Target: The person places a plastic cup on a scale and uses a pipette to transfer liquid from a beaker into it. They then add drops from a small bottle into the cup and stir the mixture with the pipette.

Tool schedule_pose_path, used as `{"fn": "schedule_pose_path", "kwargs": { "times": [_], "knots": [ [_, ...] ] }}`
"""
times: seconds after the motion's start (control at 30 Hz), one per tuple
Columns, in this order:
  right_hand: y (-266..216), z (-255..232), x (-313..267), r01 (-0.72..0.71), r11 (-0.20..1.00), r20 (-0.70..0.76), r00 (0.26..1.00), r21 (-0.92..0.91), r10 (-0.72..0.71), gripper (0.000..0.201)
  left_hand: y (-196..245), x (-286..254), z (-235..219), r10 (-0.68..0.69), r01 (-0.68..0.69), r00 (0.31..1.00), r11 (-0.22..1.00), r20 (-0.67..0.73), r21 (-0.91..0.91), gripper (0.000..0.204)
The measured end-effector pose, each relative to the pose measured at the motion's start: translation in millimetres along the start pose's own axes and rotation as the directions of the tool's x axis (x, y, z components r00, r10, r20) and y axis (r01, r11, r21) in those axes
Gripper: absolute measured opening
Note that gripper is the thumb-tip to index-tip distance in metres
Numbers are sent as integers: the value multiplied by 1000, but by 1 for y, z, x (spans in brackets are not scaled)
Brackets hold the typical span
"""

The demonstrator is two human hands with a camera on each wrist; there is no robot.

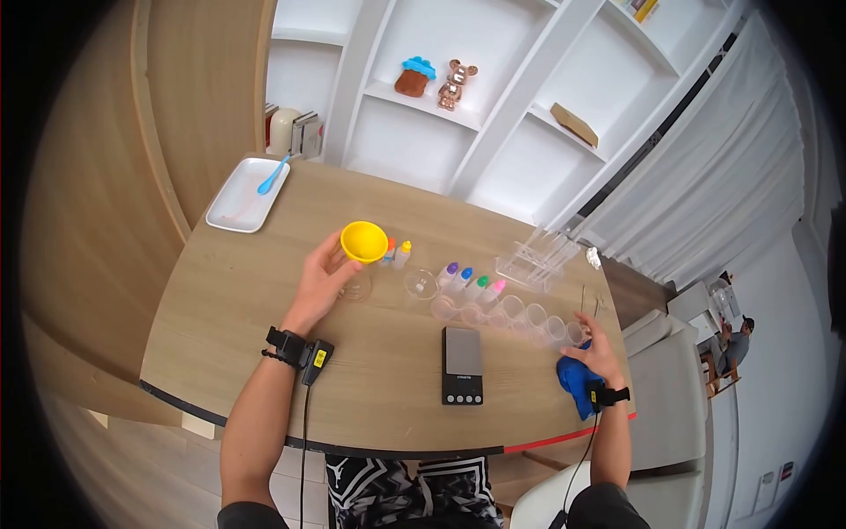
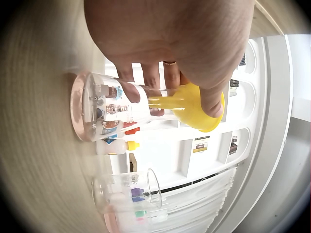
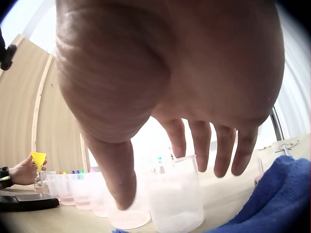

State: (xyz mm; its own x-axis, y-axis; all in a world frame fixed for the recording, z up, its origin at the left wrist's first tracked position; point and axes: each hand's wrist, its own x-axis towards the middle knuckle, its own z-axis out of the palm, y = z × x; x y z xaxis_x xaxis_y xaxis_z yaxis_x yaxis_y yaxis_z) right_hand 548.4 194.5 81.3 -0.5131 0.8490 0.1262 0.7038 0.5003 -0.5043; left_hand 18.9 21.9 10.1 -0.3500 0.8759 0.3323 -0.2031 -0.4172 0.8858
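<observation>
A yellow funnel (image 1: 364, 240) is held in my left hand (image 1: 315, 284), the thumb on its cone and the fingers curled behind it. Its stem (image 2: 165, 102) points into a clear, marked flask (image 2: 109, 111) that stands on the table with pink liquid at the bottom. My right hand (image 1: 599, 354) is at the right end of a row of clear plastic cups (image 1: 511, 307). In the right wrist view, its thumb and straight fingers are spread about the last cup (image 3: 176, 194). A blue cloth (image 1: 575, 381) lies beneath this hand.
A digital scale (image 1: 463, 366) lies at the table's front middle. Small dropper bottles (image 1: 467, 275) with coloured caps stand behind the cups, near a clear rack (image 1: 533, 263). An empty-looking beaker (image 2: 124, 189) is beside the flask. A white tray (image 1: 231, 181) holds a blue spoon (image 1: 271, 179).
</observation>
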Motion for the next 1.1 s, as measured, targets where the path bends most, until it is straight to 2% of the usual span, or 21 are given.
{"fn": "schedule_pose_path", "kwargs": {
  "times": [0.03, 0.13, 0.23, 0.47, 0.53, 0.6, 0.73, 0.77, 0.87, 0.97, 1.1],
  "knots": [
    [-5, 1, 1, 49, 998, -28, 998, -31, -50, 84, 0, 0, 0, -9, 9, 1000, 1000, -1, -7, 66],
    [-26, 8, 4, 101, 954, 26, 995, -281, -98, 81, 0, 0, 0, -5, 5, 1000, 1000, 3, 5, 66],
    [-25, 18, 8, 133, 946, 30, 991, -296, -130, 74, -1, 0, -1, 1, -1, 1000, 1000, 9, 22, 65],
    [-25, 8, 8, 148, 988, -33, 988, -37, -149, 60, 5, -1, 3, 26, -26, 1000, 1000, 12, -3, 62],
    [-42, -6, 5, 164, 986, -41, 986, 2, -164, 57, 2, -1, 2, 41, -41, 999, 999, 8, -5, 62],
    [-56, -17, 9, 160, 971, -33, 987, 175, -157, 55, 2, -1, 1, 37, -37, 999, 999, 11, 5, 62],
    [-114, -20, 29, 203, 865, -11, 975, 459, -223, 55, -2, 0, -2, 32, -32, 999, 999, 21, -10, 62],
    [-130, -18, 38, 264, 833, -12, 955, 486, -296, 54, -2, 0, -2, 29, -29, 999, 1000, 21, -7, 62],
    [-183, 1, 64, 282, 760, 12, 935, 586, -356, 57, -1, -1, -1, 13, -13, 1000, 1000, 12, -1, 63],
    [-227, 27, 92, 384, 772, -24, 901, 506, -432, 57, -3, 0, -2, 9, -9, 1000, 1000, 3, -5, 66],
    [-276, 64, 126, 523, 802, -4, 838, 289, -545, 58, -11, 3, -5, 42, -42, 999, 999, 17, -5, 68]
  ]
}}
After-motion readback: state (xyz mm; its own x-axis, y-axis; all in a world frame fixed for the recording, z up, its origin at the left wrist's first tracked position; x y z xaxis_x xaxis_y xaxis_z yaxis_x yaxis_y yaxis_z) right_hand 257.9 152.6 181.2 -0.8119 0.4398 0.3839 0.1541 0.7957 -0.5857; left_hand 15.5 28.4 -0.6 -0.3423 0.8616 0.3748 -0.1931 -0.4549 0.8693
